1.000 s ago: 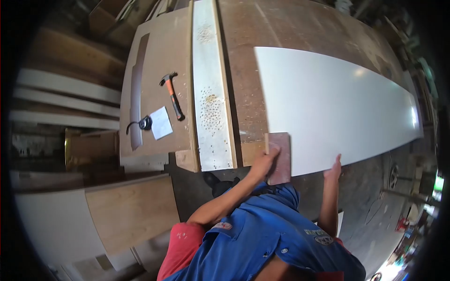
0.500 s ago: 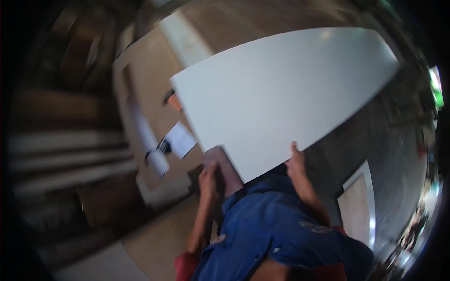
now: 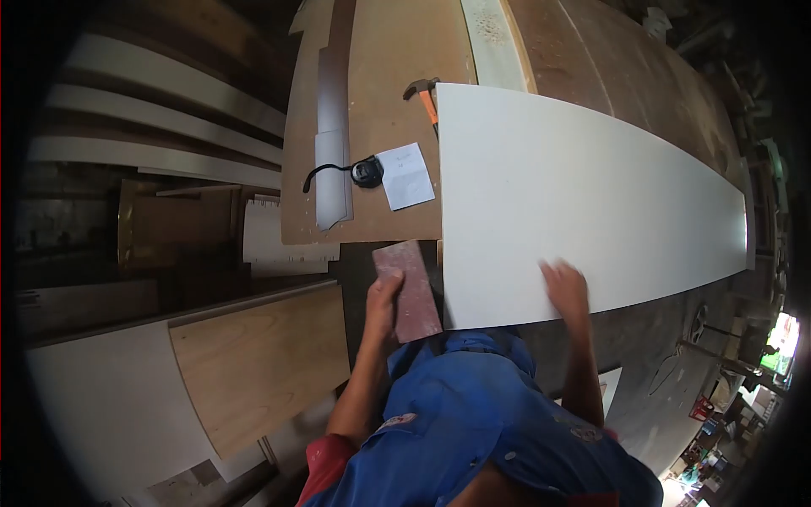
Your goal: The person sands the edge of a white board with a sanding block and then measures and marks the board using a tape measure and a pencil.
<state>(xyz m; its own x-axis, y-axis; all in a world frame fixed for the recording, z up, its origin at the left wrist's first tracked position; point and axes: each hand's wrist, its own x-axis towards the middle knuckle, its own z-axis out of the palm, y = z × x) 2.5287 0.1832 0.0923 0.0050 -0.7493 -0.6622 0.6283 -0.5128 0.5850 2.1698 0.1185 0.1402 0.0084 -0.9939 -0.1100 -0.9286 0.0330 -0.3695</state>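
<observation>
My left hand (image 3: 384, 302) grips a flat reddish-brown sanding block (image 3: 411, 291), its thumb lying on the upper face. The block is beside the near left corner of a long white panel (image 3: 583, 198). That panel lies across the workbench (image 3: 380, 228), with its near edge close to my body. Over the panel's near part is my right hand (image 3: 566, 287), its fingers loosely apart and slightly blurred, holding nothing. Left of the panel are a claw hammer (image 3: 428, 103) with an orange handle, a black tape measure (image 3: 367, 172) and a folded sheet of paper (image 3: 407, 177) with writing.
A long narrow strip (image 3: 332, 110) lies along the bench's left part. White boards (image 3: 169, 114) are stacked at the left, and a wood-faced board (image 3: 262, 363) leans at the lower left. Dark floor (image 3: 650, 355) shows at the right.
My right hand has let go of the panel's near edge and is now over its face. The panel has swung round onto the bench as my view turned. My left hand keeps the sanding block.
</observation>
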